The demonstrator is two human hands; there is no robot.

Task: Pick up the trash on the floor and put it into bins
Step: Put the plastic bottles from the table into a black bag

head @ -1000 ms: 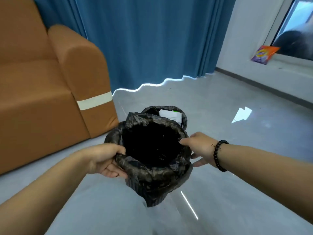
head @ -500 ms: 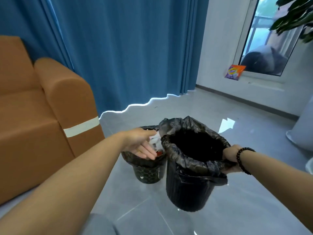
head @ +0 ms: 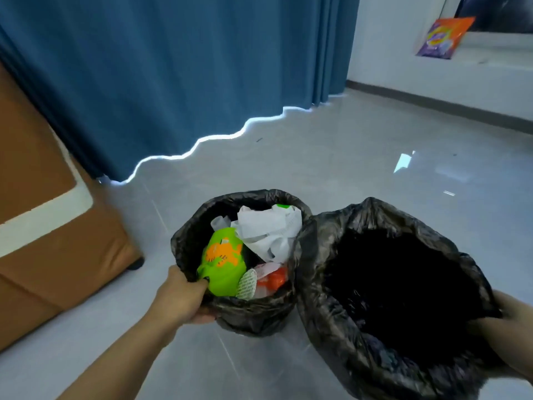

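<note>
Black plastic liners are covering two bins that are standing side by side on the grey tiled floor [head: 346, 157], their rims touching. The smaller bin [head: 199, 226], on the left, is holding trash: a green packet [head: 223, 262] with an orange print is lying at the near left, crumpled white paper [head: 268, 230] is sitting at the far side, and a red and white wrapper [head: 269, 280] is lying at the near right beside a pale round lid [head: 246, 284].

The left hand [head: 183, 295] is gripping the near left rim of the smaller bin, with its fingers curling over the edge into the opening and the thumb pressing on the outside of the liner. The green packet is lying just beside these fingers; whether they are touching it cannot be told.

The larger bin [head: 326, 298], on the right, is showing only a dark interior. The right hand [head: 510, 321] is holding its near right rim at the frame edge, with the liner bunching over the fingers.

Blue curtains [head: 173, 67] are hanging behind the bins, a brown sofa [head: 37, 255] is standing at the left, and an orange packet [head: 444, 37] is leaning on the window ledge at the far right.
</note>
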